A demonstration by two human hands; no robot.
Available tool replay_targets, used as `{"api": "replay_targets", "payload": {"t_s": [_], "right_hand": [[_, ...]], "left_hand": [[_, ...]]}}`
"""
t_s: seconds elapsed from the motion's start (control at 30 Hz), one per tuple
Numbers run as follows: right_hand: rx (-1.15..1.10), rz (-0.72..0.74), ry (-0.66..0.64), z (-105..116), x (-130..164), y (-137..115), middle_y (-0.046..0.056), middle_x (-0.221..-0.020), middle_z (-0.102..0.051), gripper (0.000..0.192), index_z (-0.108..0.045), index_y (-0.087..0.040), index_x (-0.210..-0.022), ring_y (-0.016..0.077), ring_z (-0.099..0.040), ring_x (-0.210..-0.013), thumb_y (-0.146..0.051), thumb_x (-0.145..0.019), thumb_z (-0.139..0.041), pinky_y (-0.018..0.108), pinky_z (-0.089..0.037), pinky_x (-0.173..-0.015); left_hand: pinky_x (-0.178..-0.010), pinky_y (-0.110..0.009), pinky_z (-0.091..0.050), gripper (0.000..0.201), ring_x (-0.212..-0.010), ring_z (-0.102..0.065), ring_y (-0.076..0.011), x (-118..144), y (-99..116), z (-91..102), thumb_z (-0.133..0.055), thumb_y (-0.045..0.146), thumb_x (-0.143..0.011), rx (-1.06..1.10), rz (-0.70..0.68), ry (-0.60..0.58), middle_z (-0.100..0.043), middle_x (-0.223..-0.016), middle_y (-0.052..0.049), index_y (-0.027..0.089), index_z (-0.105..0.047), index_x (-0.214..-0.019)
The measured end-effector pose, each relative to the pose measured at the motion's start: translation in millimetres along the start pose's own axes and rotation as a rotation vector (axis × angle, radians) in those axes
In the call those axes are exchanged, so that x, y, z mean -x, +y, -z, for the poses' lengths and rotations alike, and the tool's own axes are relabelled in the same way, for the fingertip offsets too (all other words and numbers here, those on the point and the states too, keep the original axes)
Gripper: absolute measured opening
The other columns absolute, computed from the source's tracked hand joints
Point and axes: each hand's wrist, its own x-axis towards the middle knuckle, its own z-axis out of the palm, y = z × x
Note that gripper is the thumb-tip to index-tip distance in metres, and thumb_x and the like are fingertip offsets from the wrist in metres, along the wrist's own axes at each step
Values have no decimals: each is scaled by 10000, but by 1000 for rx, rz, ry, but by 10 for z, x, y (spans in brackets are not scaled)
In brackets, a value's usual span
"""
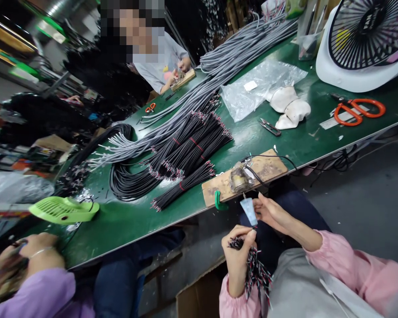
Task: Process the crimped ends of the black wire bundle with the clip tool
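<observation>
My left hand (237, 247) is closed around a bundle of thin black cables (257, 274) whose ends show red, white and green wires. The bundle hangs down past my wrist. At my fingertips a few wire ends reach the lower end of a light-blue cone (249, 211). This cone sits on the shaft of a small motor (239, 178), fixed to a wooden board (215, 189) at the table edge. My right hand (273, 214) is beside the cone, thumb apart from the bent fingers; whether the fingertips touch it I cannot tell.
Bundles of black cables (185, 150) and long grey cables (232, 57) lie on the green table (119, 229). Orange-handled scissors (358, 112), snips (270, 127), a plastic bag (255, 88) and a white fan (338, 75) lie right. Co-workers sit opposite and at left. A green clamp (220, 202) grips the board.
</observation>
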Motion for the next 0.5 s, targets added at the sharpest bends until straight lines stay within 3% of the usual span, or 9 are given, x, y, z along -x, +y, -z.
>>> {"api": "replay_targets", "payload": {"t_s": [0.13,0.3,0.5], "right_hand": [[113,38,72,201,121,1,47,-701,-606,457,-677,-108,-853,125,-520,-644,-533,-832,-513,241,-370,-582],[486,106,153,278,317,-60,16,-686,-595,287,-663,-131,-842,136,-529,-663,-410,-787,-631,257,-393,-630],[721,153,48,155,452,-114,17,-708,-594,230,-645,-140,-783,140,-526,-660,-370,-784,-632,258,-407,-615]], "left_hand": [[-428,-222,-401,90,-413,-504,-83,24,25,-8,-685,227,-725,30,6,-10,-541,-605,19,152,-665,-680],[-405,-220,-394,106,-415,-506,-83,79,55,-6,-704,241,-698,18,-2,-36,-555,-654,0,146,-677,-658],[-419,-219,-400,122,-430,-509,-89,158,28,10,-697,254,-710,-19,31,-71,-549,-612,0,142,-687,-663]]}}
